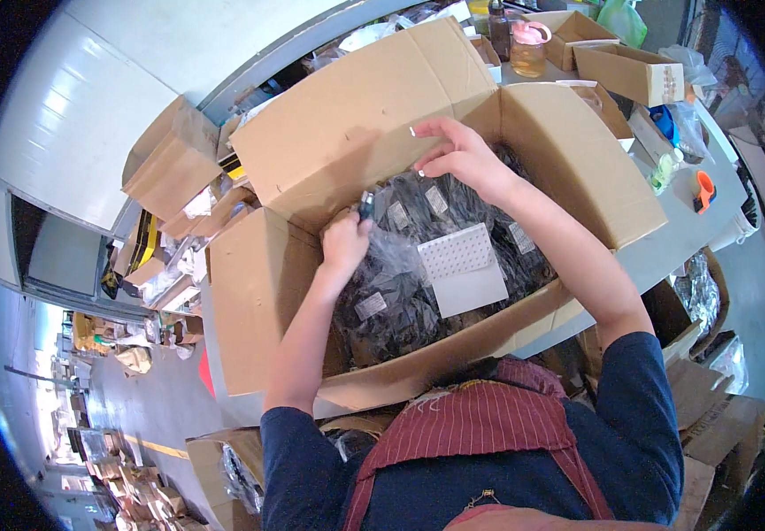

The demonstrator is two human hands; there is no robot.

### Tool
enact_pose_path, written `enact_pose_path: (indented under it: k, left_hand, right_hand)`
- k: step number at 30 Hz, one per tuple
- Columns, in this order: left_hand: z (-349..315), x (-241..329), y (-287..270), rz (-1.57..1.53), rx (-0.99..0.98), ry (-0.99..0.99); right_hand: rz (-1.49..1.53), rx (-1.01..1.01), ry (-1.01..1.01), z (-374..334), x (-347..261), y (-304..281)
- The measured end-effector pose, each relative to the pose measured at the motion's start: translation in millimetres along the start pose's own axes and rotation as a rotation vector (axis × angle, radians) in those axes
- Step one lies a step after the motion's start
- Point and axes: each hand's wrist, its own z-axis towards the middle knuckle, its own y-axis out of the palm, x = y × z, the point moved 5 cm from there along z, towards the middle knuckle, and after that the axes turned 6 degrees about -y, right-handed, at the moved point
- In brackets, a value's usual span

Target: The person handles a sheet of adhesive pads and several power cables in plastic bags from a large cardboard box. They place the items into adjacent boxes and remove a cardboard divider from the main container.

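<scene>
A large open cardboard box (356,84) holds several clear plastic bags of dark contents (391,301), some with white labels. On top of them lies a sheet of small printed white labels (462,265), its lower part blank. My left hand (345,243), inside the box at its left side, is closed around a small dark piece with a shiny tip (366,205), which looks like a cable plug. Above the far part of the bags is my right hand (462,157), its thumb and forefinger apart and nothing between them. Small white patches show at its fingertips.
The box stands on a grey table (648,257), its flaps folded outward. Toward the back right are a pink-lidded jug (528,53), small cartons (626,75) and an orange tape-dispenser-like item (703,191). Another carton (170,159) stands at the left.
</scene>
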Motion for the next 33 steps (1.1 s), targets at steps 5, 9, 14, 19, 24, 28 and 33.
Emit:
enact_pose_path:
  k: [5,9,14,19,24,28,33]
  left_hand:
    - [2.8,16.6,-23.0,-1.14,-0.183,-0.108]
    - [-17.7,62.2,-37.0,-1.271,-0.358,-0.112]
    - [-28.3,76.4,-29.6,-1.333,-0.569,-0.101]
    - [-29.2,76.8,-17.4,-1.374,-0.576,-0.133]
    - [-30.6,81.0,-17.3,-1.383,-0.556,-0.162]
    - [-32.8,82.1,-19.9,-1.394,-0.544,-0.191]
    - [-33.5,83.2,-21.3,-1.423,-0.56,-0.204]
  right_hand:
    - [0.122,-0.107,0.015,-8.2,-23.2,18.7]
    - [-0.019,-0.096,-0.158,-12.7,-32.0,26.2]
    - [-0.535,-0.102,-0.473,-20.1,-57.9,42.4]
    - [-0.601,-0.112,-0.489,-22.1,-52.5,48.2]
    - [-0.643,-0.117,-0.459,-23.0,-43.5,48.4]
    - [-0.715,-0.126,-0.5,-25.4,-42.8,53.5]
    - [-0.748,-0.115,-0.526,-26.8,-43.2,55.2]
